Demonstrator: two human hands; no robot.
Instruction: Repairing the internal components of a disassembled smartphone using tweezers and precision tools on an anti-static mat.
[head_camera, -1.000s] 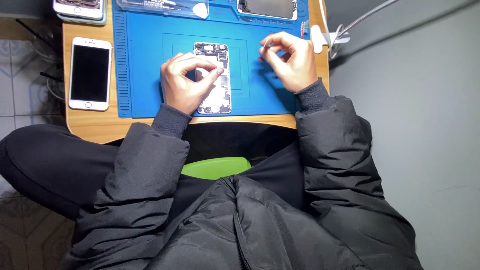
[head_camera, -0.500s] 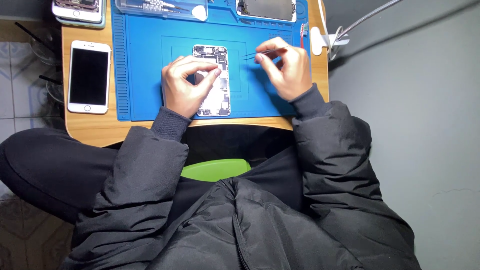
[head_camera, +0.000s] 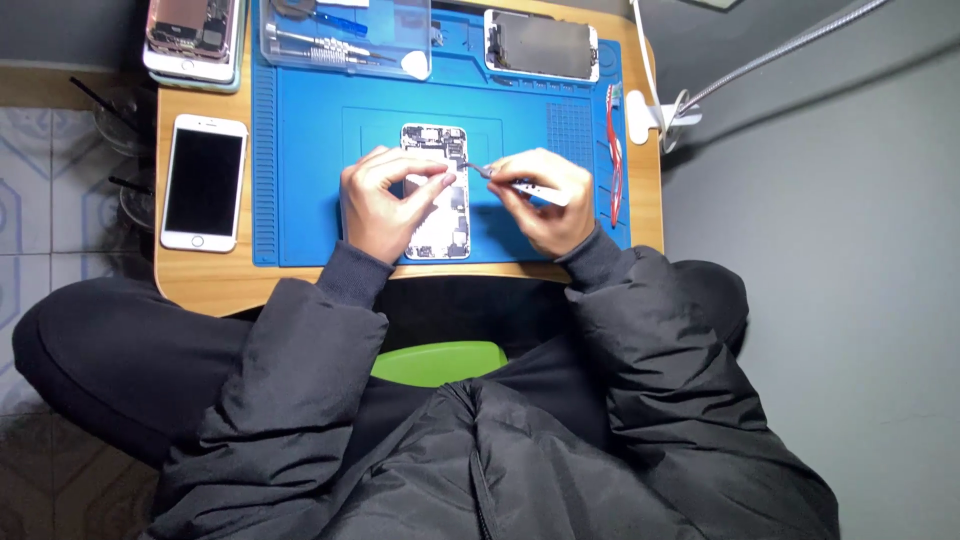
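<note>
An opened phone body with bare circuitry lies upright in the middle of a blue work mat. My left hand rests on the phone's left side, thumb and forefinger pinched over its middle. My right hand is just right of the phone and holds slim metal tweezers whose tips point left at the phone's upper right edge. Whether the left fingers pinch a small part is too small to tell.
A white phone with a dark screen lies on the wooden table left of the mat. Another opened phone, a clear tool tray and a detached screen sit at the back. A red tool lies along the mat's right side.
My right hand has moved left and down towards the phone, bringing the tweezers' tips to its upper right edge. The left hand stays on the phone.
</note>
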